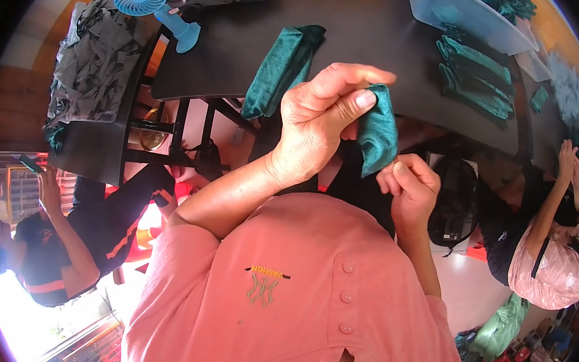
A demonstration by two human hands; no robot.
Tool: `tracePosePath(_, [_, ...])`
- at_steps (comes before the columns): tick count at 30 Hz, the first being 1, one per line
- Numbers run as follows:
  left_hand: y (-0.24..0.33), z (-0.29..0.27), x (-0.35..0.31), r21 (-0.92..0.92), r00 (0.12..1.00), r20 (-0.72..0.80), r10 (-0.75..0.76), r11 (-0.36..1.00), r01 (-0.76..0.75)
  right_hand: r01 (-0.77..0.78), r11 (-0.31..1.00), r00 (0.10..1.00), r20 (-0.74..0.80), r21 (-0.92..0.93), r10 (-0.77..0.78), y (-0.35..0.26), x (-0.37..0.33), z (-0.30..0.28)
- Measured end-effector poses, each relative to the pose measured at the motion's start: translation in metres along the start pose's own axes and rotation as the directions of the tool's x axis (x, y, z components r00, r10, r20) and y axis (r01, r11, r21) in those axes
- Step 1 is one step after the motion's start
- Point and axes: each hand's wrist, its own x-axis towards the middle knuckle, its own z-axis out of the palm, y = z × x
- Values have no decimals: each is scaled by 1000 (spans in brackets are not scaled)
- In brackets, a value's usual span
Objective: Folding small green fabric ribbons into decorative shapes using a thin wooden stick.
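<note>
Dark and broad, the bench [395,46] fills the upper middle of the view, with a wooden floor showing past its far corners. The person's left hand [322,115] is raised in front of the bench's near edge, its fingers [352,74] curled shut and the thumb pressed against the top of a small folded green cloth [378,137]. The right hand [408,183] sits just below and beside it, fingers closed, pinching the cloth's lower edge. The cloth hangs between the two hands, clear of the bench, just before its near edge.

On the bench near its left edge lies a longer folded green cloth [281,68], draping over the near edge. A blue handheld fan [151,0] stands at the far left corner, beside a heap of grey cloth [95,63] on a lower surface to the left. Toward the right end of the bench a stack of folded green cloths [474,76] lies near a clear plastic tub [469,15] at the far right corner. Another person in dark clothes [60,244] sits at the left, and a second person [543,235] at the right reaches toward the bench's right end.
</note>
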Motion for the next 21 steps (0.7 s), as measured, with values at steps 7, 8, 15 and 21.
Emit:
tracePosePath(7, [-1,1,-1,3,996,-51,73,997,-73,198,945,966,-111,-260,-233,1,-2,10])
tracePosePath(8, [-2,2,-2,3,996,-51,74,997,-74,201,940,962,-126,-275,-243,1,-3,11])
tracePosePath(15, [2,1,2,66,991,5,132,989,-132,283,843,926,-99,-457,-365,5,-7,3])
tracePosePath(21, [-5,6,-3,-82,999,38,-20,996,23,256,873,941,-100,-414,-323,8,-7,5])
